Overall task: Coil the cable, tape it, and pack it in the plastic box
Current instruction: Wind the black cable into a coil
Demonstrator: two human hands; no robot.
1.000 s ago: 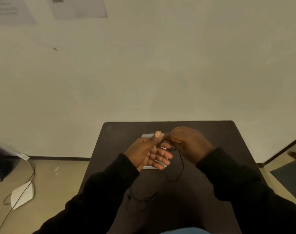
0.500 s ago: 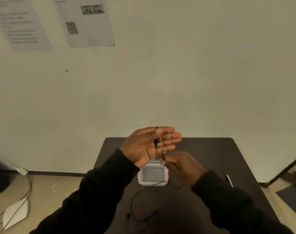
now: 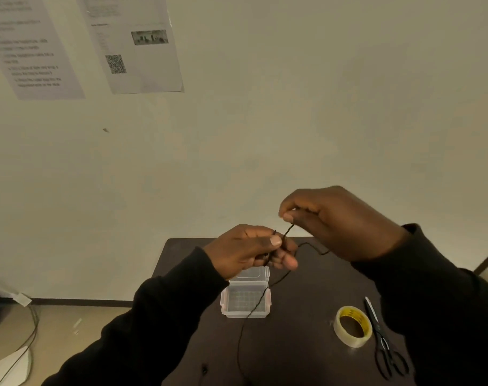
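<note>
1. Two hands are raised above the dark worktop (image 3: 306,344) in the head view, both pinching a thin black cable (image 3: 288,231).
2. Left hand (image 3: 248,250) fingers are closed on it; right hand (image 3: 337,221) nips it just above and beside.
3. Slack drops from the left fingers across the open plastic box (image 3: 245,302) below.
4. Below the right fingers lie a tape roll (image 3: 352,325) and scissors (image 3: 384,344).

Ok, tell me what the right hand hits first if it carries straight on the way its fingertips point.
The right hand, pinching the cable, points left and down toward the left hand. It would likely meet that hand's fingers first, though depth between them is unclear.
</note>
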